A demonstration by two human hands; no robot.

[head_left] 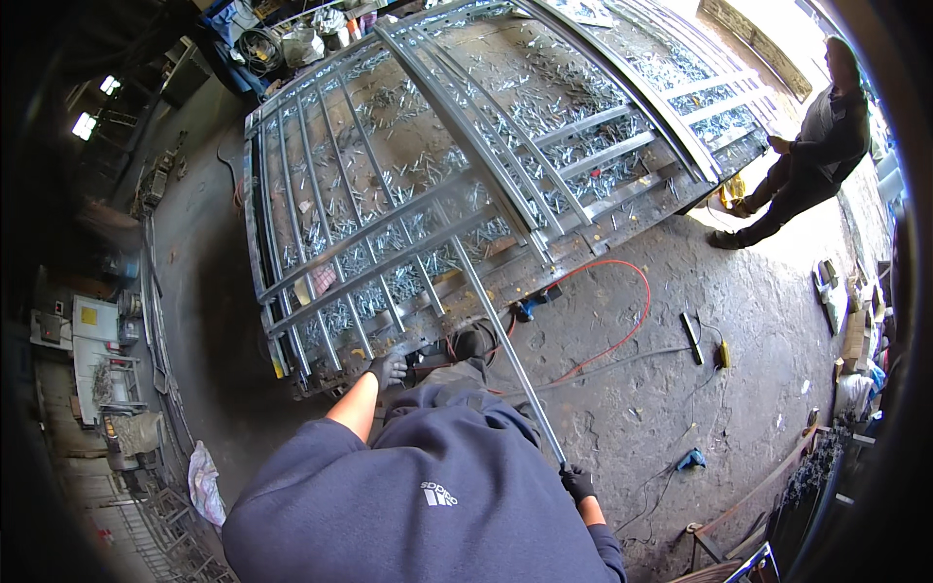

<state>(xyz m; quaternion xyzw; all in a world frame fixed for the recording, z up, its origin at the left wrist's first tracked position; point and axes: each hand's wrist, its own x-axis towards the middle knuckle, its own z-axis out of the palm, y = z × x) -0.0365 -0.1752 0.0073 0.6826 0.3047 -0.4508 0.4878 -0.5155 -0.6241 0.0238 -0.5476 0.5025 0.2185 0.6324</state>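
My right hand (578, 483), in a dark glove, is closed around the near end of a long, thin metal bar (510, 350). The bar slants up and away from it onto the metal frame (364, 248) lying on the big worktable (622, 225). My left hand (389, 370), in a grey-black glove, is by the table's near edge with its fingers apart. Close to its fingertips is a dark object (425, 359) that I cannot make out. Many short, shiny metal pieces (408, 112) lie scattered across the tabletop between the frame's bars.
A co-worker (821, 146) stands at the table's right end. An orange hose (648, 291) loops over the floor from a blue tool (526, 309) by the table edge. A blue power tool (691, 460) and a dark bar (692, 337) lie at right. Shelving (97, 360) stands left.
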